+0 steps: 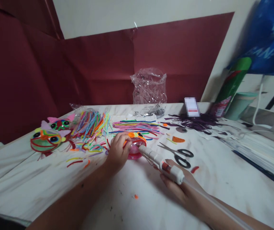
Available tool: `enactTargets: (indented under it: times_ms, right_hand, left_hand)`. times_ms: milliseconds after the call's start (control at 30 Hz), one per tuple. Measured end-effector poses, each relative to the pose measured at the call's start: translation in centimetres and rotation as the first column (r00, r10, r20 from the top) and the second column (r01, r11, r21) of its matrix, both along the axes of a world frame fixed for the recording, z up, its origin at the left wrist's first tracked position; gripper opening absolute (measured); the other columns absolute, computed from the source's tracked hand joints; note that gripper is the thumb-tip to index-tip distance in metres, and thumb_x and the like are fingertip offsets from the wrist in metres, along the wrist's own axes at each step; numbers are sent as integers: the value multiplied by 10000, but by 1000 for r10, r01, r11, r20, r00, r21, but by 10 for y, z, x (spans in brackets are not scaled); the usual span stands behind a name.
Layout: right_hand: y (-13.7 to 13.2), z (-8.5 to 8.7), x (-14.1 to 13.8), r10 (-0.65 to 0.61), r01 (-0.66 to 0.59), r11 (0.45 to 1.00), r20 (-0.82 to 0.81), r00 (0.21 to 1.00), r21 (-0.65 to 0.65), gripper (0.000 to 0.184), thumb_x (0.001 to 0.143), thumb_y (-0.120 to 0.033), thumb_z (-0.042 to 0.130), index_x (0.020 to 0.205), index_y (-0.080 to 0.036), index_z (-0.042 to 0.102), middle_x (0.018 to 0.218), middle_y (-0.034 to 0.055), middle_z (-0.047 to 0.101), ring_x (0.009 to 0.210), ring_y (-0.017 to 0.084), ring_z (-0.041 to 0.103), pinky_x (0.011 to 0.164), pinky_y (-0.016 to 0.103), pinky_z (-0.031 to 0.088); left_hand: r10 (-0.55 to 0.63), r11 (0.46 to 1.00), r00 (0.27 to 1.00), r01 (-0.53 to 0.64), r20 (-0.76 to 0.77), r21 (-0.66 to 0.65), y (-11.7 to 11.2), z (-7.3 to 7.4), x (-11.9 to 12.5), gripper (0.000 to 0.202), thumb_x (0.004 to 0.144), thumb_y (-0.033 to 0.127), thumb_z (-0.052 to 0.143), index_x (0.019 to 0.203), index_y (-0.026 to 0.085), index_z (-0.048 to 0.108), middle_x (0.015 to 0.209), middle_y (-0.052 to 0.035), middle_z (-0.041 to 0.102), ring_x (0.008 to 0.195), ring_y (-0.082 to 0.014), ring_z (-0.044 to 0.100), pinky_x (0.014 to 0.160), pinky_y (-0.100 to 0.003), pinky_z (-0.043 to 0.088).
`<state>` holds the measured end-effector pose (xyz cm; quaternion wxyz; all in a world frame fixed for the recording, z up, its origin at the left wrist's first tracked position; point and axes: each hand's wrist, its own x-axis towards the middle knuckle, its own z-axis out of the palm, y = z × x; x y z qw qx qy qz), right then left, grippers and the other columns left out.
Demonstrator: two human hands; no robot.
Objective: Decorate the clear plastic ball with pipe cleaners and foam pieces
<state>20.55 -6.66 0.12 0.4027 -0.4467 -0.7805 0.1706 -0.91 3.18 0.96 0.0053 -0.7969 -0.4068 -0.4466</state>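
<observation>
My left hand (pixel 120 148) closes its fingers on the left side of a shiny pink craft ball (pixel 135 155), steadying it on the table. Orange and yellow pieces show along the ball's top edge. In my right hand (pixel 181 188) is a white glue gun (pixel 159 161), its nozzle at the ball's right side; I cannot tell whether the tip touches. Black-handled scissors (pixel 178 154) lie partly opened, right of the ball. An orange felt piece (pixel 178 139) rests just behind them.
Two decorated animal-face balls, one green (pixel 43 142), sit at the left. Behind are a bundle of coloured pipe cleaners (pixel 91 124) and a row of pink ones (pixel 137 125). Purple strands (pixel 194 122) and a pale green cup (pixel 239 105) stand back right. A cord (pixel 218 203) trails over my right forearm.
</observation>
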Motion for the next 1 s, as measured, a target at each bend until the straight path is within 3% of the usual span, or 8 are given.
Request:
enactTargets:
  times_ms: [367, 1000]
  right_hand:
    - [1, 4, -2, -4, 4, 1000, 9, 1000, -2, 68, 836, -219, 421, 782, -218, 461, 680, 5, 552, 596, 146, 550, 549, 245, 458]
    - [0, -5, 0, -17, 11, 997, -75, 997, -71, 79, 869, -253, 434, 827, -214, 489, 716, 10, 586, 639, 153, 582, 588, 238, 476]
  left_hand:
    - [-20, 1000, 1000, 20, 14, -4, 0, -2, 0, 121, 863, 215, 417, 879, 193, 534, 993, -72, 564, 1055, -205, 516, 904, -354, 409]
    - [-25, 1000, 1000, 25, 19, 16, -2, -1, 1, 100, 849, 203, 437, 862, 194, 535, 1000, -68, 563, 1036, -201, 529, 896, -355, 426]
